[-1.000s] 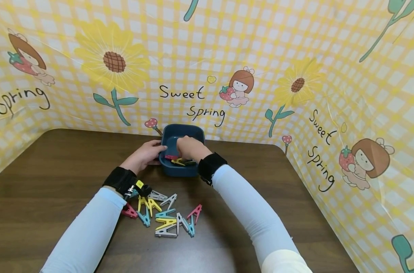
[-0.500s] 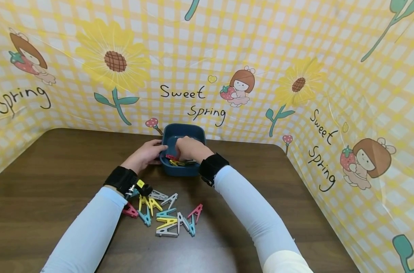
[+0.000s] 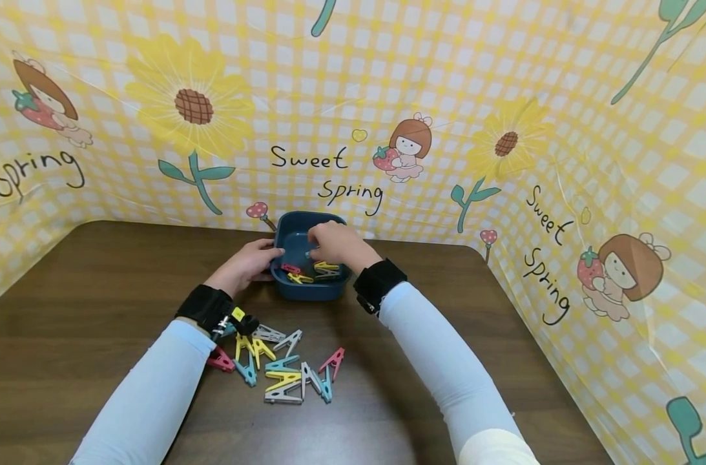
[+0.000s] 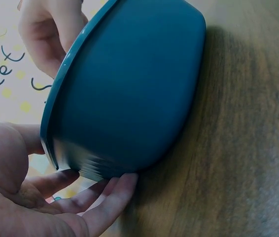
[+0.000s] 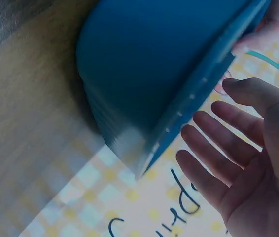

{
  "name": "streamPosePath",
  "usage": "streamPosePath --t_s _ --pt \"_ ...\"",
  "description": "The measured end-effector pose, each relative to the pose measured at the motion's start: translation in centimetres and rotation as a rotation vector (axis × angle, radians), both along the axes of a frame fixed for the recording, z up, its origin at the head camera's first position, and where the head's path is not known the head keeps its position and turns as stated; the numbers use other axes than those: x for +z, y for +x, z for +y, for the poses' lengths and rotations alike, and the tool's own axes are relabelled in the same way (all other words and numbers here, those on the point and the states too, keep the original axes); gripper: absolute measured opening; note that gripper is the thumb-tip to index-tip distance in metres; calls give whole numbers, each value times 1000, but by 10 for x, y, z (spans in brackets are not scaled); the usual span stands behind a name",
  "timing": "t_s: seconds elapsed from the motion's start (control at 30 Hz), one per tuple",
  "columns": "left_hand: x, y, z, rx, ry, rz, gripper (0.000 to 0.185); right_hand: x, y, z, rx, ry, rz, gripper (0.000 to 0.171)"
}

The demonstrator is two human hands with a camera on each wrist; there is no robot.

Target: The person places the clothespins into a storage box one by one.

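Clothespins (image 3: 307,272) in red, yellow and grey lie on the floor of a dark blue plastic tub (image 3: 309,290) that stands on the brown wooden table (image 3: 85,303) at about twelve o'clock from the person, close to the yellow checked backdrop (image 3: 446,77) printed with sunflowers and the words "Sweet Spring". The left hand (image 3: 245,263) is at the tub's nine o'clock side. The left wrist view shows its fingers (image 4: 107,195) loosely bent along the foot of the outer wall, touching it where it meets the table, and the thumb up near the rim; whether the thumb presses the rim I cannot tell. The right hand (image 3: 338,242) hovers above the tub's two o'clock corner. In the right wrist view its fingers (image 5: 213,133) are spread and nearly straight, holding nothing, just beside the rim without touching it. Both forearms wear pale blue sleeves, with a black strap at each wrist. At six o'clock from the tub, well apart from it and between the two forearms, a loose heap of clothespins (image 3: 283,368) rests on the table: yellow, teal, grey and pink ones, some lying across one another. One red clothespin (image 3: 220,359) sits at the heap's nine o'clock edge, partly under the left sleeve.
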State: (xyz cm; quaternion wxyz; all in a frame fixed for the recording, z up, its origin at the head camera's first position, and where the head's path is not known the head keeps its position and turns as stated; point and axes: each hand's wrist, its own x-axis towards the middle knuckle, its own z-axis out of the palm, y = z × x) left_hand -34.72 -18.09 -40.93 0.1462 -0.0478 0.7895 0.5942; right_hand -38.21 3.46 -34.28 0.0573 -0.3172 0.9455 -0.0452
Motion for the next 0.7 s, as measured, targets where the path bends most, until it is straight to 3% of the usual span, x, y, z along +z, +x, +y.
streamPosePath --t_s 0.2,0.4,0.57,0.7 --pt "1 0 1 1 13 -1 66 10 6 18 -3 -111 17 46" --pt "-1 -1 0 5 17 0 66 18 23 44 9 -257 79 52" --pt "-1 -2 0 7 10 4 65 17 36 63 35 -266 181 61" --pt "-3 -4 0 9 6 -1 65 5 49 75 98 -244 192 70"
